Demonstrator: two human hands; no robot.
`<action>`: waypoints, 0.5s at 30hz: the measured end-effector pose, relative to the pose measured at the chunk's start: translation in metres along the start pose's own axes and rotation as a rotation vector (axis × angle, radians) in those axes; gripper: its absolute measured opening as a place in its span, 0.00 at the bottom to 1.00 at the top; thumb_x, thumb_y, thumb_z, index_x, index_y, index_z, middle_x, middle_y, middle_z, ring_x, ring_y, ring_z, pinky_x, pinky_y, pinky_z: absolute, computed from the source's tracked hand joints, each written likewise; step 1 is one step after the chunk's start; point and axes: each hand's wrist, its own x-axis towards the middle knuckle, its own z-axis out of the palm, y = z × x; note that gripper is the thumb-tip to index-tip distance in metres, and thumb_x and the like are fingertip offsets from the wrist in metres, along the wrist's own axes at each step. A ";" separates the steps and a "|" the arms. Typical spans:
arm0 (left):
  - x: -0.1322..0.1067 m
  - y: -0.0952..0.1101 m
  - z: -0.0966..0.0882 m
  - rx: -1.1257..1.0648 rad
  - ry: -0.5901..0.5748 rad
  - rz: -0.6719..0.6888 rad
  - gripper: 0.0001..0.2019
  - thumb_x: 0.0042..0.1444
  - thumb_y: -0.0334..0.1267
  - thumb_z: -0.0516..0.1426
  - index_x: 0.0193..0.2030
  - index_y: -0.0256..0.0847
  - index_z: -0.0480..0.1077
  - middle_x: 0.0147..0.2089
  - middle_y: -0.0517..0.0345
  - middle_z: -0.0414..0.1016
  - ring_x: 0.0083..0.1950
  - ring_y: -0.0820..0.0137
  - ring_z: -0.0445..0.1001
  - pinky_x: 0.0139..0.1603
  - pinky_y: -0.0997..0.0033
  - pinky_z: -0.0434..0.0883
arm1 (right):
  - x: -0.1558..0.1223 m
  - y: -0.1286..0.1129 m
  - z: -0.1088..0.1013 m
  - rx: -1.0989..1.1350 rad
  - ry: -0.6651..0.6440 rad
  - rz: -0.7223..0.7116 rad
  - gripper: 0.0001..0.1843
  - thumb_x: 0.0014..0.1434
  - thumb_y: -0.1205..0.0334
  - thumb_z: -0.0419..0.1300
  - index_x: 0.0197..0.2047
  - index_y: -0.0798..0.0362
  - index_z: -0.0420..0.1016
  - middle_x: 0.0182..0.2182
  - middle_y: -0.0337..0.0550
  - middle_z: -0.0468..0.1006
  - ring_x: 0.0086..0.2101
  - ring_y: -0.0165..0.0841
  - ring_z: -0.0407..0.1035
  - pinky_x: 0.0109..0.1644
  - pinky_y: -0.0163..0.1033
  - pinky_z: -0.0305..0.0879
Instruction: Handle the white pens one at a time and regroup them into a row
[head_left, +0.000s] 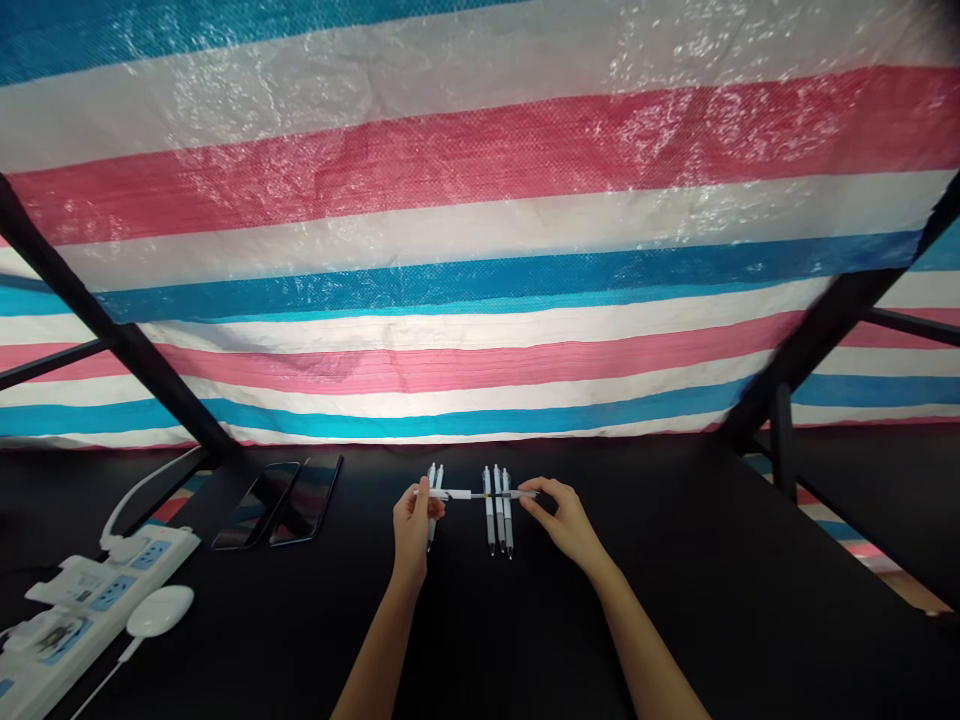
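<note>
Fingers at work, lower centre of the frame: the left hand [412, 525] pinches a white pen barrel [456, 494] between thumb and fingers, holding it level above the black table [465, 630]. Opposite, the right hand [561, 515] grips a slim grey piece [516, 494] by thumb and fingertips. A thin rod [480, 495] runs between the two, in line with both; from where I stand, it looks like the pen's refill, though it is too small to be sure.

Behind the thin rod, three white-and-grey pens [499, 520] lie side by side, tips toward the bottom of the frame. Two more pens [439, 474] lie partly hidden behind the left hand.

Farther out, at centre left, two dark flat devices [306, 505] rest next to each other on the table. A white power strip [169, 548] slants across the lower left corner, plugs seated in it, with a white rounded puck [161, 610] on a cord just beside it. Beyond the table, a sheet striped in red, blue and white [480, 220] fills the upper frame, between black bars [161, 370] at left and right.
</note>
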 end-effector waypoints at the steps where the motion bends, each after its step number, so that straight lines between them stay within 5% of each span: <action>1: 0.000 0.000 0.000 0.005 -0.003 0.002 0.21 0.49 0.55 0.56 0.19 0.38 0.63 0.18 0.61 0.65 0.21 0.76 0.64 0.25 0.75 0.63 | 0.000 -0.001 0.000 -0.007 0.002 -0.007 0.10 0.58 0.55 0.55 0.37 0.49 0.75 0.34 0.42 0.78 0.36 0.38 0.71 0.46 0.44 0.62; 15: -0.012 -0.005 0.017 -0.031 -0.192 -0.091 0.20 0.47 0.55 0.58 0.30 0.37 0.69 0.20 0.61 0.69 0.21 0.75 0.66 0.23 0.76 0.63 | -0.002 -0.004 0.015 -0.009 -0.007 -0.029 0.09 0.59 0.56 0.55 0.37 0.50 0.75 0.33 0.42 0.78 0.35 0.37 0.70 0.44 0.43 0.62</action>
